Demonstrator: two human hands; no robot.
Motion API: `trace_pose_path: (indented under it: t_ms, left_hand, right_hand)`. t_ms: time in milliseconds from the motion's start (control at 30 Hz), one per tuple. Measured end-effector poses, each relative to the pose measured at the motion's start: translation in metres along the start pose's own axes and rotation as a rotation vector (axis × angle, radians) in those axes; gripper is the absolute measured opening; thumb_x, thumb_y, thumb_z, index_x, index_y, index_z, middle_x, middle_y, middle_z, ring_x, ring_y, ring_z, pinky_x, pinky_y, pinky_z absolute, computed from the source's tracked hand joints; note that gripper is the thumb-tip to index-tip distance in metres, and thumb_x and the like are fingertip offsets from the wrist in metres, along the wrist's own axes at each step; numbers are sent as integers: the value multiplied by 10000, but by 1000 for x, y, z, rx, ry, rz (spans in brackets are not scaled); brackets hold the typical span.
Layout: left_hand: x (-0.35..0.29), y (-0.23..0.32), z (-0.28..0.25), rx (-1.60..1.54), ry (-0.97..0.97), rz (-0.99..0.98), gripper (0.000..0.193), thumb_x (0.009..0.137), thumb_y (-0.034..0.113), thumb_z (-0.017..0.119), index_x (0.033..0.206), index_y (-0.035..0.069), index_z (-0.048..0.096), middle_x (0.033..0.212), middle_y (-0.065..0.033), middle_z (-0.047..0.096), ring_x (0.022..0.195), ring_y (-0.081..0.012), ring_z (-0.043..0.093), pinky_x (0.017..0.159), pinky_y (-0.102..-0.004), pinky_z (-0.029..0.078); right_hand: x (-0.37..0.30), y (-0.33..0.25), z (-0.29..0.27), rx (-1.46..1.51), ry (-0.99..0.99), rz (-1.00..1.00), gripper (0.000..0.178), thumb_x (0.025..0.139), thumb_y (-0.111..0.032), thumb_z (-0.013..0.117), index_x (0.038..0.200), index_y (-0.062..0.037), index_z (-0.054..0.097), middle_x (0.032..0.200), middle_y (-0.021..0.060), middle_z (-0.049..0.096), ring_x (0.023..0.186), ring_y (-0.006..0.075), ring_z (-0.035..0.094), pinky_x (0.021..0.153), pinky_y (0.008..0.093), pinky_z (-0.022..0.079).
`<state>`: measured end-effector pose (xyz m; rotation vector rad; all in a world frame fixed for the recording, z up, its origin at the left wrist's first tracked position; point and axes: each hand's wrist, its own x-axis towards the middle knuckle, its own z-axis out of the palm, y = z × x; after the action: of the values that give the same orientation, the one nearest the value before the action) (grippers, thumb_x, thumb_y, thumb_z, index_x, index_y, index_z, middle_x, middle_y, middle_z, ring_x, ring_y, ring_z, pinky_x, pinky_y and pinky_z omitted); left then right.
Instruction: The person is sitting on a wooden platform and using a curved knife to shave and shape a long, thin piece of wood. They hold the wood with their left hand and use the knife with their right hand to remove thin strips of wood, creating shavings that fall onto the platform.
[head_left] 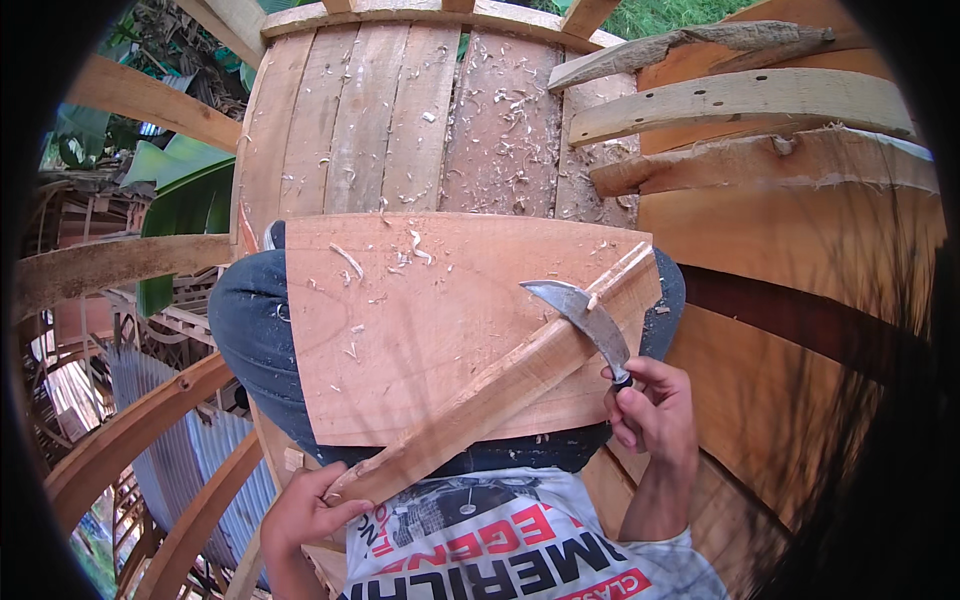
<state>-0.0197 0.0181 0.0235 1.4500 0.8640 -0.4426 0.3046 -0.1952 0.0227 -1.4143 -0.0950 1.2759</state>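
Observation:
A long strip of wood (490, 385) runs slantwise across a flat wooden board (390, 330) on my lap. Around the strip's near left end my left hand (310, 510) is closed, thumb on top. My right hand (652, 405) grips the dark handle of a sickle-shaped knife (590, 318). The knife's curved blade lies over the strip's far part, its tip pointing left. A small curl of pale wood stands at the blade, next to a freshly cut, lighter edge on the strip. Thin shavings (405, 250) lie scattered on the board.
Beyond the board stretches a plank floor (370, 120) strewn with shavings. Curved wooden ribs (745, 105) and brown panels (780, 230) rise on the right. More curved beams (140, 430) stand at the left, with corrugated sheets (190, 450) and a large green leaf (185, 200) beyond them.

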Motion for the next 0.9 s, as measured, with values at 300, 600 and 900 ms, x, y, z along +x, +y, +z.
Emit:
trace_pose_path:
  t_ms: [300, 600, 900]
  left_hand:
    - [2, 3, -2, 45, -28, 5, 322, 768, 199, 780, 972, -2, 634, 765, -113, 664, 682, -103, 594, 617, -281, 478]
    - [2, 1, -2, -31, -30, -35, 325, 773, 204, 778, 976, -6, 634, 789, -119, 664, 721, -95, 582, 649, -278, 473]
    - [-1, -12, -2, 86, 38, -11, 311, 777, 200, 774, 929, -14, 606, 729, -86, 621, 691, -88, 528, 623, -271, 453]
  right_hand:
    - [2, 3, -1, -11, -106, 68, 205, 922, -25, 562, 1111, 42, 603, 648, 50, 566, 420, 58, 451, 367, 193, 332]
    - [3, 8, -1, -164, -117, -147, 190, 936, -37, 535, 1110, 28, 574, 627, 38, 546, 408, 57, 443, 349, 199, 339]
    - [-6, 2, -17, 337, -86, -140, 245, 949, -162, 568, 1125, 5, 534, 591, 17, 452, 387, 58, 408, 347, 211, 341]
